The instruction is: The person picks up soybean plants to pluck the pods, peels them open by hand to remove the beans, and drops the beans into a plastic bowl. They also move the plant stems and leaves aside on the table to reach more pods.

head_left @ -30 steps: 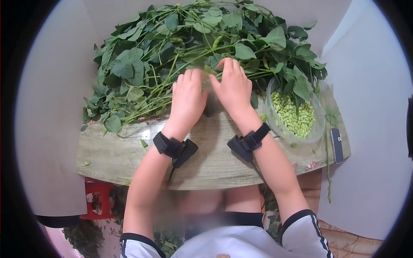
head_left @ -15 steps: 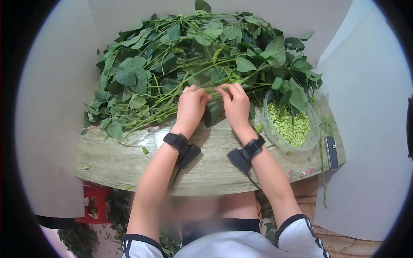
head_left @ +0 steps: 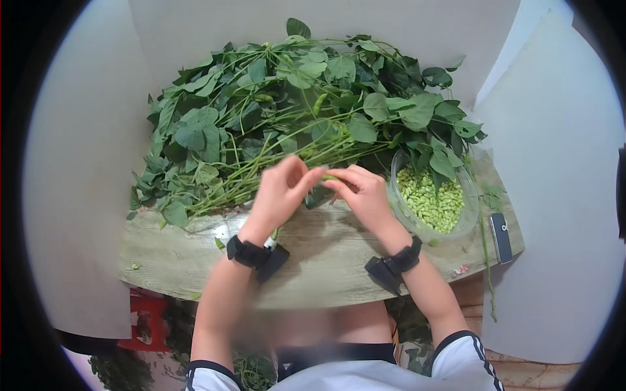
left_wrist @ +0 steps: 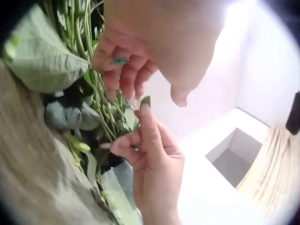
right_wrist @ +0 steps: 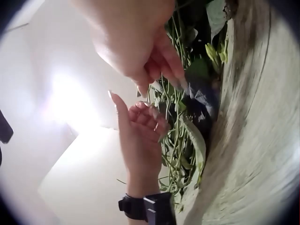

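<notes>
My right hand pinches a small green bean pod between thumb and fingertips, just in front of the plant stems. Close to its left end is my left hand, its fingers loosely bent. In the right wrist view the left thumb stands well apart from those fingers. The left wrist view shows the pod's dark tip at the right thumb, with the left fingertips beside it. Behind both hands lies a heap of leafy bean plants, a few pods still among the stems.
On the right, leaves overhang a clear plastic bowl of shelled green beans. Farther right lies a dark, phone-like device beside a long stem. The wooden tabletop curves at the front. White panels enclose the sides and back.
Both hands have drawn back from the stems toward the body. The right hand now pinches a pod, and the left thumb has spread from its fingers. The head view has shifted slightly.
</notes>
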